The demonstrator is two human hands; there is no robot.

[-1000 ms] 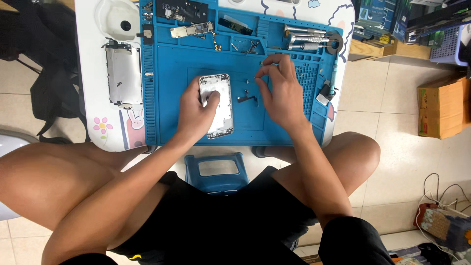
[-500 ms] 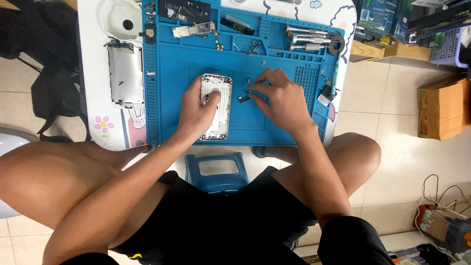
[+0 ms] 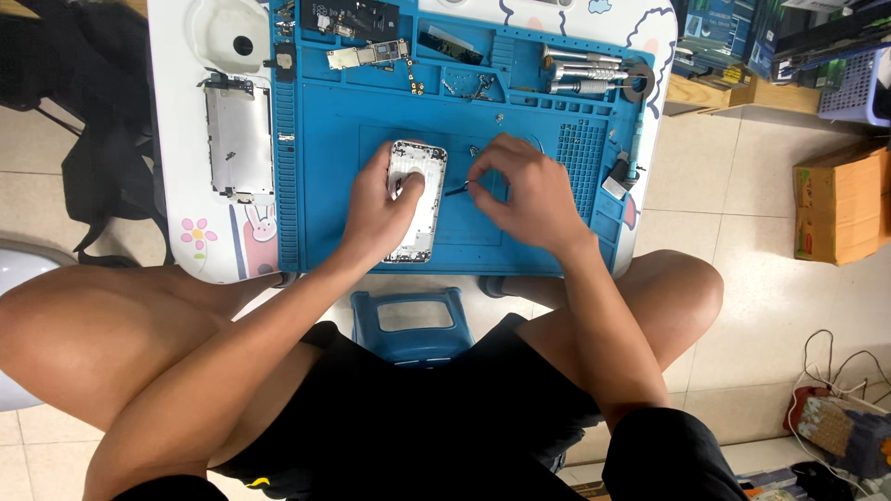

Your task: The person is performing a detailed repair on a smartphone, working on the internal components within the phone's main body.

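Mid-mat, the left hand [image 3: 380, 209] presses down the open phone shell [image 3: 417, 199] while the right hand [image 3: 524, 190] pinches dark tweezers [image 3: 457, 189] beside it, apparently placing a small part, which calls for steady aim.

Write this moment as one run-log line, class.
left hand: steadies phone shell | right hand: pinches small dark part | surface: blue mat

Detached screen assembly [image 3: 238, 139] lies on the white counter [image 3: 176, 111] left of the blue mat [image 3: 353, 139]; cardboard box [image 3: 840, 204] on floor at right
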